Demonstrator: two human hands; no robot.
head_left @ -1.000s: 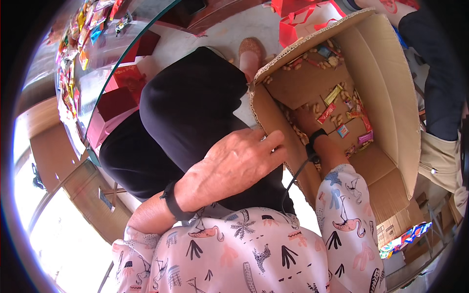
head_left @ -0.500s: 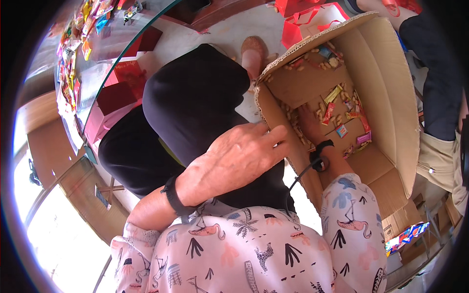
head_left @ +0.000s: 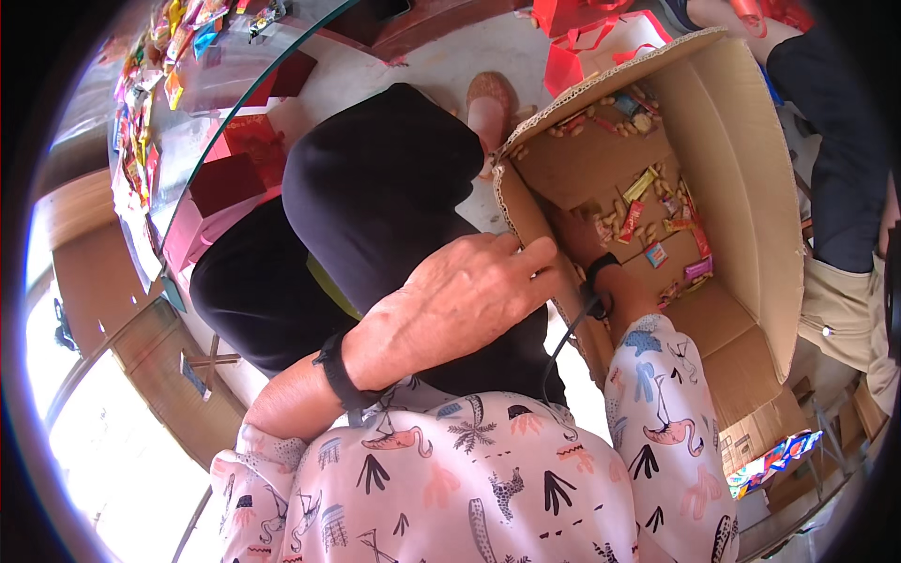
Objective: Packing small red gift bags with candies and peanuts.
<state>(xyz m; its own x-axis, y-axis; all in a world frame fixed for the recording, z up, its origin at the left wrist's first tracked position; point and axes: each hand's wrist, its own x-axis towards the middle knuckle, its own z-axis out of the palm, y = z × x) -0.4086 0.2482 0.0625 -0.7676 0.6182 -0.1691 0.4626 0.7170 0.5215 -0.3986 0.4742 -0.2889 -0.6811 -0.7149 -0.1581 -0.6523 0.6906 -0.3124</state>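
Note:
A large open cardboard box stands on the floor by my knees, its bottom strewn with wrapped candies and peanuts. My left hand lies over my black-trousered knee, thumb and fingers closed on the box's near rim. My right hand reaches down inside the box among the sweets, in shadow behind the near wall. Whether it holds anything is hidden. A black band sits on the right wrist, another on the left wrist.
A glass tabletop with bright candy wrappers curves along the upper left, with red boxes beneath it. Red bags lie beyond the box. Another person's dark-trousered leg stands at the right. My shoe is near the box.
My left fingers have slid a little further onto the box rim. My right hand stays inside the box, shifted only slightly.

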